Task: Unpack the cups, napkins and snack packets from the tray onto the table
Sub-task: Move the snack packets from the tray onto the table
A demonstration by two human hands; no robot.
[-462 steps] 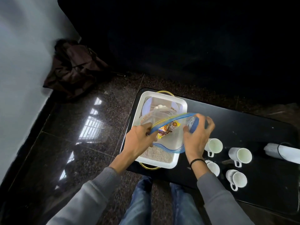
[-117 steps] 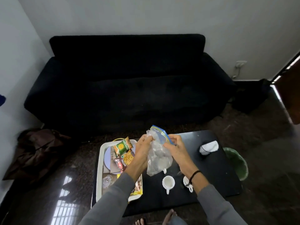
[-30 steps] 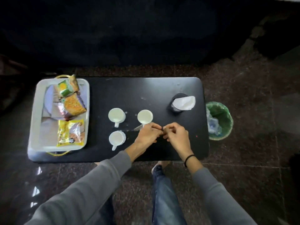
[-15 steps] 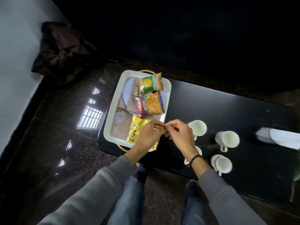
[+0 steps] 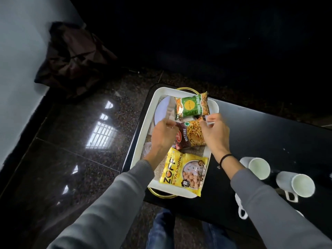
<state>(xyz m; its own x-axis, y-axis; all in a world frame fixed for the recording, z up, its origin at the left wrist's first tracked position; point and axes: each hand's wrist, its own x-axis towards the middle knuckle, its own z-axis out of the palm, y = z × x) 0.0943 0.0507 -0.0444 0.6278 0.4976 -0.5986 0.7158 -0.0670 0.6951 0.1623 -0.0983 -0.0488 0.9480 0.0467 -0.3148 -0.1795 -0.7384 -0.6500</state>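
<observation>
A white tray (image 5: 142, 139) sits on the left end of the black table (image 5: 269, 133). It holds a green snack packet (image 5: 192, 105), a maroon and orange mixture packet (image 5: 190, 136) and a yellow soya chunks packet (image 5: 185, 173). My left hand (image 5: 161, 137) is at the mixture packet's left side, fingers slightly apart by its upper corner. My right hand (image 5: 214, 134) overlaps its right side the same way. Neither has a clear hold. White cups (image 5: 258, 168) (image 5: 298, 184) stand on the table to the right; a third cup (image 5: 240, 207) is half hidden by my right sleeve.
A pale plate (image 5: 161, 110) and a burlap mat lie under the packets in the tray. A black sofa (image 5: 215, 42) fills the back. A brown bag (image 5: 71, 56) slumps on the glossy floor by the left wall. My knees are under the table's near edge.
My hands were pinched together over the yellow packet half a second ago. They have moved up the tray and spread apart to either side of the mixture packet.
</observation>
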